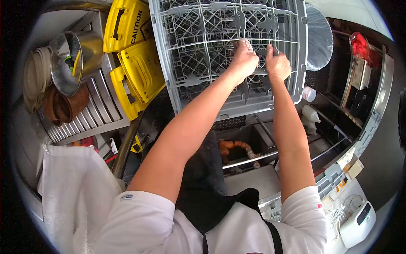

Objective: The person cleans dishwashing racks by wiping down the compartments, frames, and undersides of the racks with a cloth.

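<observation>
A grey plastic dish rack [231,113] with a lattice floor and crosswise dividers fills the upper middle. Over its right half my left hand [244,58] is closed, fingertips pressed together around something pale that I cannot make out. Just to the right, my right hand [278,66] is closed at a grey divider piece of the rack, its thumb pointing up. A small gap separates the two hands. The fingers hide part of the dividers beneath them.
Yellow caution signs [141,72] stand left of the rack. Further left, a metal pot [91,55] lies on a slatted steel surface beside brown items [67,103]. A white cloth [78,186] hangs lower left. A round plastic-covered item [318,38] is right of the rack.
</observation>
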### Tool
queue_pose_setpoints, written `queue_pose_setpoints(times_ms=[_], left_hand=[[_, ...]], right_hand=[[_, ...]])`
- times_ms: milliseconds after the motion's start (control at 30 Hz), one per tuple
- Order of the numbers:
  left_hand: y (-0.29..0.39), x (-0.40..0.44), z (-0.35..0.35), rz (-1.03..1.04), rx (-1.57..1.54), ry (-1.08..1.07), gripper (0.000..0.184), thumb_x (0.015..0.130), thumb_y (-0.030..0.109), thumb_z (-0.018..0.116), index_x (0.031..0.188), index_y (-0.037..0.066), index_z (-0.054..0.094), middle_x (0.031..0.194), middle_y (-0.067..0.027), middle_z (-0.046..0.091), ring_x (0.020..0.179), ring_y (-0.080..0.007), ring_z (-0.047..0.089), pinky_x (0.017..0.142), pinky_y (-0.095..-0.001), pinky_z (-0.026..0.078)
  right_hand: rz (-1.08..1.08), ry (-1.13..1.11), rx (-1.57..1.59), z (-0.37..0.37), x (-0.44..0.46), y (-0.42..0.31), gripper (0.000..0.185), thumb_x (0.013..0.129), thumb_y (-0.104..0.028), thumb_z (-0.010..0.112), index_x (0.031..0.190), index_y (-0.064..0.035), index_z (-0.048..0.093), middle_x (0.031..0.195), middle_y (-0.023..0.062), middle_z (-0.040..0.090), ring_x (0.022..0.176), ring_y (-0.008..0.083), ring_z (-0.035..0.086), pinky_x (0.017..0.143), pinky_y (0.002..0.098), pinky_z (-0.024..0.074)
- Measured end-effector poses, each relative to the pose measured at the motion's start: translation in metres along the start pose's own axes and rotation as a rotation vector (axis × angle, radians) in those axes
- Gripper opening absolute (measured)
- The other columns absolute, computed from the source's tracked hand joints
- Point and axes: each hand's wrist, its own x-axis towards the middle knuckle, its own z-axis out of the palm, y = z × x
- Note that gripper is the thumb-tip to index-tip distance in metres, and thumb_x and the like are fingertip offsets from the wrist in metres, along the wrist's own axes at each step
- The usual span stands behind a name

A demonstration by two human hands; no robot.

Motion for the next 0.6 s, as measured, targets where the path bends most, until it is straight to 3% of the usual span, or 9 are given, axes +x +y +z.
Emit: queue_pose_setpoints(times_ms=[167,233,300,333,400,433,467,500,600], left_hand=[[0.003,-0.039,0.022,0.134,-0.119,0.064,0.035,0.078,-0.017,0.044,0.108,-0.001,0.036,0.106,-0.0041,0.045,0.092,-0.0091,0.048,0.071,-0.0235,0.044],[-0.023,-0.018,0.019,0.106,0.24,0.086,0.036,0.077,-0.015,0.047,0.108,-0.001,0.035,0.098,-0.0062,0.047,0.08,-0.0107,0.051,0.057,-0.0281,0.044],[-0.026,0.013,0.009,0.009,0.145,0.097,0.027,0.072,-0.011,0.054,0.094,0.002,0.043,0.071,-0.0064,0.046,0.051,-0.0126,0.047,0.034,-0.0363,0.034],[-0.007,0.015,0.0,-0.137,0.003,-0.017,0.017,0.071,-0.009,0.054,0.07,0.005,0.045,0.054,-0.0047,0.042,0.039,-0.0138,0.042,0.031,-0.0379,0.031],[0.007,0.008,-0.008,-0.274,-0.117,-0.075,0.027,0.07,-0.009,0.052,0.054,0.007,0.038,0.046,-0.0034,0.039,0.035,-0.0139,0.042,0.028,-0.0385,0.028],[0.005,0.002,0.0,-0.182,0.05,-0.011,0.013,0.074,-0.006,0.052,0.08,-0.002,0.041,0.064,-0.0125,0.048,0.051,-0.0243,0.053,0.042,-0.0467,0.039],[0.003,-0.005,0.009,-0.104,0.225,0.066,0.029,0.078,-0.003,0.052,0.106,-0.01,0.045,0.082,-0.0217,0.058,0.067,-0.0348,0.063,0.056,-0.0548,0.049],[-0.033,-0.005,0.032,0.275,0.641,0.356,0.032,0.079,-0.004,0.05,0.109,-0.011,0.042,0.092,-0.0258,0.057,0.083,-0.0369,0.062,0.07,-0.0563,0.048],[-0.073,-0.015,0.039,0.444,0.676,0.423,0.022,0.078,-0.007,0.048,0.099,-0.007,0.042,0.097,-0.0264,0.053,0.092,-0.0318,0.05,0.078,-0.0534,0.035]], right_hand=[[0.001,0.028,-0.003,0.003,-0.001,0.003,0.063,0.09,-0.065,0.046,0.101,-0.0104,0.076,0.091,0.0223,0.072,0.091,0.0383,0.07,0.082,0.0479,0.0548],[-0.007,-0.011,0.01,0.0,-0.001,0.001,0.06,0.09,-0.062,0.048,0.102,-0.0108,0.076,0.091,0.0219,0.072,0.09,0.0373,0.071,0.082,0.0467,0.0552],[-0.006,0.002,0.006,0.0,-0.001,0.001,0.06,0.09,-0.062,0.048,0.102,-0.0107,0.076,0.09,0.0216,0.072,0.09,0.0371,0.071,0.082,0.0462,0.0553],[-0.007,0.008,0.006,0.0,-0.001,0.001,0.059,0.09,-0.062,0.048,0.102,-0.0106,0.075,0.09,0.0214,0.072,0.09,0.037,0.071,0.081,0.046,0.0553],[0.001,-0.021,0.013,-0.002,-0.002,0.002,0.059,0.09,-0.062,0.048,0.102,-0.0108,0.075,0.09,0.0206,0.073,0.09,0.0367,0.071,0.081,0.0457,0.0554],[0.006,-0.025,0.016,-0.002,-0.004,0.001,0.058,0.09,-0.061,0.049,0.102,-0.011,0.075,0.09,0.0203,0.073,0.09,0.0364,0.071,0.081,0.0456,0.0554],[0.012,-0.023,0.02,-0.004,-0.002,0.001,0.058,0.09,-0.061,0.049,0.102,-0.0112,0.075,0.091,0.0199,0.073,0.09,0.0362,0.071,0.081,0.0455,0.0554],[0.007,-0.019,0.031,-0.006,0.001,0.0,0.057,0.09,-0.061,0.049,0.102,-0.0115,0.075,0.091,0.0196,0.073,0.09,0.0358,0.071,0.081,0.0454,0.0554],[0.005,-0.044,0.06,-0.004,-0.005,0.004,0.057,0.09,-0.061,0.049,0.101,-0.0114,0.075,0.093,0.02,0.073,0.092,0.036,0.071,0.082,0.0461,0.0552]])
